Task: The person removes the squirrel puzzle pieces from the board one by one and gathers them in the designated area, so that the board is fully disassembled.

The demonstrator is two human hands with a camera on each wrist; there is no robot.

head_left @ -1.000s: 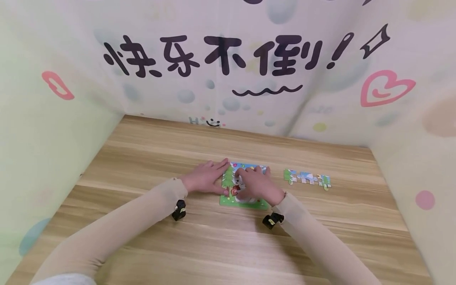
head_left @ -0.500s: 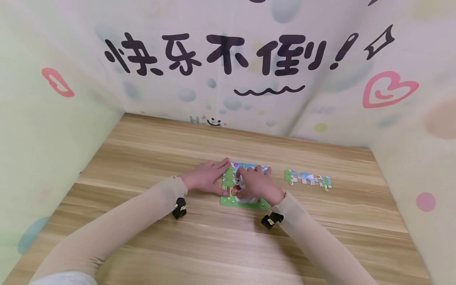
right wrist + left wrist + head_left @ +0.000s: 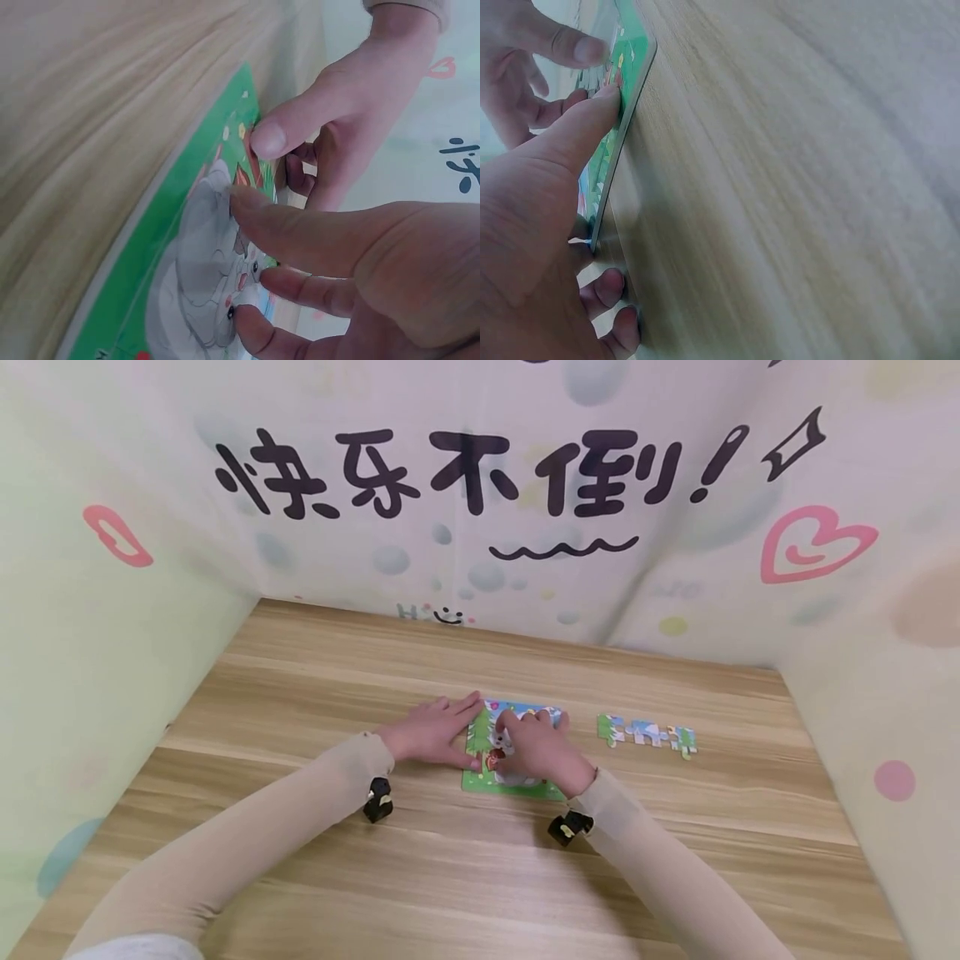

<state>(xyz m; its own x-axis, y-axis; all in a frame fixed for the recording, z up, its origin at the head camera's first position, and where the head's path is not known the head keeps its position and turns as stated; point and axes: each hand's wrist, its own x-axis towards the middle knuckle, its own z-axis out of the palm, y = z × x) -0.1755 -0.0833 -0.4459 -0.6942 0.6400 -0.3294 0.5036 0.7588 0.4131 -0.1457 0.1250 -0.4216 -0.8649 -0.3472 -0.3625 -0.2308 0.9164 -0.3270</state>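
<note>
A picture puzzle (image 3: 517, 792) with a grey cartoon animal, green trees and a green lower border lies flat on the table. My left hand (image 3: 431, 735) rests at its left side, fingers extended, with the thumb on the puzzle's edge in the left wrist view. My right hand (image 3: 546, 750) arches over the puzzle's middle and right. In the right wrist view its thumb and bent fingertips (image 3: 251, 326) are spread apart at the picture's surface. No loose piece shows clearly between them; the palm hides part of the picture in the head view.
Right of the puzzle, several puzzle pieces (image 3: 647, 734) lie in a short row on the wooden table (image 3: 450, 877). A printed cloth wall (image 3: 465, 568) stands behind the table, with more cloth on both sides.
Both hands stay in nearly the same place and pose. The puzzle and the row of pieces have not visibly moved; the head view shifts slightly.
</note>
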